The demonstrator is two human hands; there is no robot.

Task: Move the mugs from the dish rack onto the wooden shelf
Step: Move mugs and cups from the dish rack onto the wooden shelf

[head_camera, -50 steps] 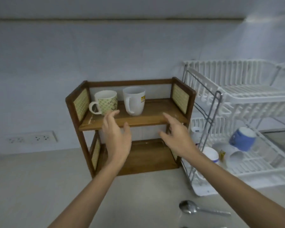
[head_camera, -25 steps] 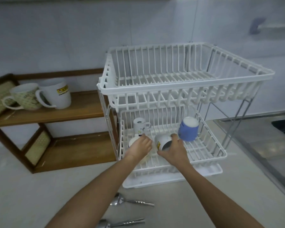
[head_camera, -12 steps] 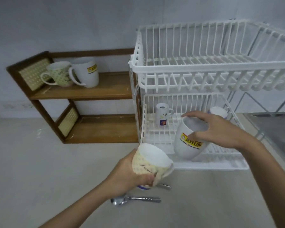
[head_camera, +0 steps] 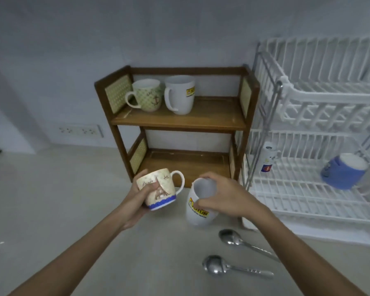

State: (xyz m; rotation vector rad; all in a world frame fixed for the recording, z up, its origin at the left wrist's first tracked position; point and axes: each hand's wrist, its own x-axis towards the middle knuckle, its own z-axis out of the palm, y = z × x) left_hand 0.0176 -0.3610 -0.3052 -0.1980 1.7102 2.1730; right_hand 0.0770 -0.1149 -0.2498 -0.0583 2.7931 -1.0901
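My left hand [head_camera: 137, 199] grips a cream mug with a tower print and blue base [head_camera: 158, 190], held upright in front of the wooden shelf [head_camera: 179, 121]. My right hand [head_camera: 226, 199] holds a white mug with a yellow logo [head_camera: 198, 212] by its rim, just right of the first mug. On the shelf's top board stand a green patterned mug [head_camera: 146, 96] and a white mug [head_camera: 179, 95]. The white dish rack [head_camera: 320, 103] at right holds a blue mug [head_camera: 342, 170] on its side and a small white mug [head_camera: 267, 160] on its lower tier.
Two metal spoons [head_camera: 241, 244] [head_camera: 229, 269] lie on the beige counter below my right hand. The shelf's lower board [head_camera: 186, 163] holds nothing. A wall socket strip [head_camera: 79, 130] sits to the left of the shelf.
Both hands reached into the rack's lower tier, each took a mug, and carried them left to the front of the wooden shelf. The view swung back toward the shelf.
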